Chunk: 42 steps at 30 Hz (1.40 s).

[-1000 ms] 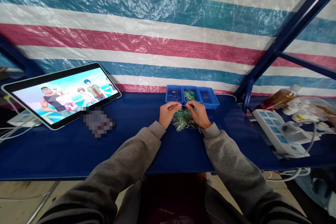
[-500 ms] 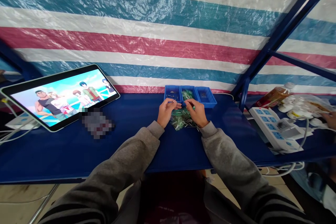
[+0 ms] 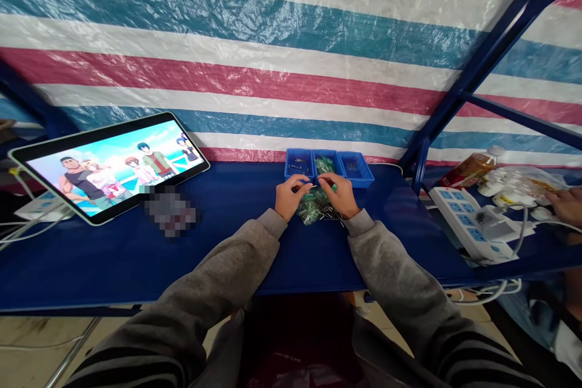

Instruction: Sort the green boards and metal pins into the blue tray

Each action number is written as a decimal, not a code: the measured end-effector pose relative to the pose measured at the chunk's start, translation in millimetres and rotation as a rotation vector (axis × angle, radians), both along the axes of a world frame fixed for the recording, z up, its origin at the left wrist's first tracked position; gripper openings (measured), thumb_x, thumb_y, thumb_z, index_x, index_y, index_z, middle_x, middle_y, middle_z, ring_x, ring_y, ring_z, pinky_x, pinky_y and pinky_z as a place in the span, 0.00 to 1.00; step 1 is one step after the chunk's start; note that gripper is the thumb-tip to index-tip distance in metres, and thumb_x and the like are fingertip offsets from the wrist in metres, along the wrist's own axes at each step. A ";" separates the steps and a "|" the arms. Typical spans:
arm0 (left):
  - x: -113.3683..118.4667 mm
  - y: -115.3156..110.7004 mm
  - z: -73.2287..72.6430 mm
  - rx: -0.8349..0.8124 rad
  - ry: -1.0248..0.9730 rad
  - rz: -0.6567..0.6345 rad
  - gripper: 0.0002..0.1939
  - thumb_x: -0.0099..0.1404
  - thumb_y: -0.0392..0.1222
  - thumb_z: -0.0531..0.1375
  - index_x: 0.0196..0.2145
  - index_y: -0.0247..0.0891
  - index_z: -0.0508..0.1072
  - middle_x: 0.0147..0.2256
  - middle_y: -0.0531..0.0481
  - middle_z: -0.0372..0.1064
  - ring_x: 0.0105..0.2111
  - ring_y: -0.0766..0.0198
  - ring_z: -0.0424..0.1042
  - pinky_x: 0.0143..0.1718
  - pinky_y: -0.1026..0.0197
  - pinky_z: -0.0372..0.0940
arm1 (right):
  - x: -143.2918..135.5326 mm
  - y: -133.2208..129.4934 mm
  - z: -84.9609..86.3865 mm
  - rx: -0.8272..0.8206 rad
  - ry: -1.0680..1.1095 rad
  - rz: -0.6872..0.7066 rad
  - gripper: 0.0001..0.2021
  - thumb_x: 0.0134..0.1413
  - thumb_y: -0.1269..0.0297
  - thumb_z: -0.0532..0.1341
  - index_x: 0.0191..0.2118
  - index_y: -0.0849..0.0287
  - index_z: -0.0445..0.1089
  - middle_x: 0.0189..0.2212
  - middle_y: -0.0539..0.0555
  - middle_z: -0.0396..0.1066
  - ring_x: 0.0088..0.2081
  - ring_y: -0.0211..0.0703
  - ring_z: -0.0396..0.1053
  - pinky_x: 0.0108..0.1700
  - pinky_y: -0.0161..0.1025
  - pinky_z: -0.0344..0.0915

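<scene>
Apparently, the left hand [image 3: 288, 196] and right hand [image 3: 341, 195] pinch a tiny, blurred piece [image 3: 314, 186].

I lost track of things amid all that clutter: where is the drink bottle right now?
In the head view, the bottle is on the right, behind the white power strip.

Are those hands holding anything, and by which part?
The left hand and right hand nearly meet at the small pile, but anything pinched there is too small to make out, so I cannot tell.
</scene>
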<state>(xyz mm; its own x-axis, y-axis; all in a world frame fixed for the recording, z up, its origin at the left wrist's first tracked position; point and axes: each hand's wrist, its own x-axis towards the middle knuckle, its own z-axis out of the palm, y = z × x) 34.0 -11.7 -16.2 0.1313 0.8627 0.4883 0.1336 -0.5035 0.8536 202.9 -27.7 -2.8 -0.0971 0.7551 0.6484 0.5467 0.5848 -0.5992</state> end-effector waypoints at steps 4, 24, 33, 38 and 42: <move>-0.1 -2.2 2.1 -0.027 -0.030 -0.021 0.13 0.61 0.50 0.63 0.37 0.38 0.73 0.20 0.55 0.69 0.18 0.68 0.65 0.23 0.65 0.62 | -1.3 -0.4 -0.7 0.018 -0.057 0.137 0.12 0.61 0.55 0.57 0.38 0.57 0.72 0.28 0.54 0.72 0.30 0.43 0.69 0.34 0.39 0.65; 1.4 1.4 -1.0 -0.072 -0.135 0.006 0.16 0.59 0.53 0.63 0.29 0.35 0.75 0.22 0.52 0.71 0.21 0.67 0.68 0.26 0.64 0.66 | -0.6 -0.6 0.3 -0.046 -0.027 0.033 0.17 0.60 0.49 0.56 0.35 0.57 0.72 0.28 0.54 0.73 0.29 0.43 0.69 0.35 0.39 0.65; -0.7 -2.0 3.8 -0.078 -0.093 0.062 0.19 0.60 0.53 0.62 0.21 0.36 0.71 0.16 0.56 0.63 0.17 0.70 0.62 0.21 0.66 0.60 | -0.5 -1.4 0.3 -0.023 -0.044 0.095 0.14 0.60 0.51 0.56 0.35 0.57 0.72 0.28 0.54 0.73 0.30 0.43 0.69 0.36 0.40 0.66; 1.5 -1.8 4.0 -0.108 -0.160 0.022 0.18 0.60 0.54 0.62 0.25 0.35 0.74 0.19 0.53 0.67 0.19 0.69 0.65 0.23 0.65 0.62 | -1.1 -2.4 3.3 -0.019 -0.059 0.057 0.17 0.62 0.51 0.54 0.31 0.57 0.70 0.27 0.54 0.72 0.29 0.43 0.68 0.35 0.39 0.64; 3.3 -2.7 4.4 -0.113 -0.165 -0.021 0.16 0.57 0.52 0.65 0.31 0.35 0.78 0.26 0.49 0.74 0.23 0.65 0.69 0.26 0.63 0.65 | -1.0 -2.2 3.6 -0.039 -0.035 0.022 0.18 0.63 0.50 0.53 0.31 0.57 0.70 0.26 0.53 0.72 0.27 0.42 0.68 0.35 0.39 0.64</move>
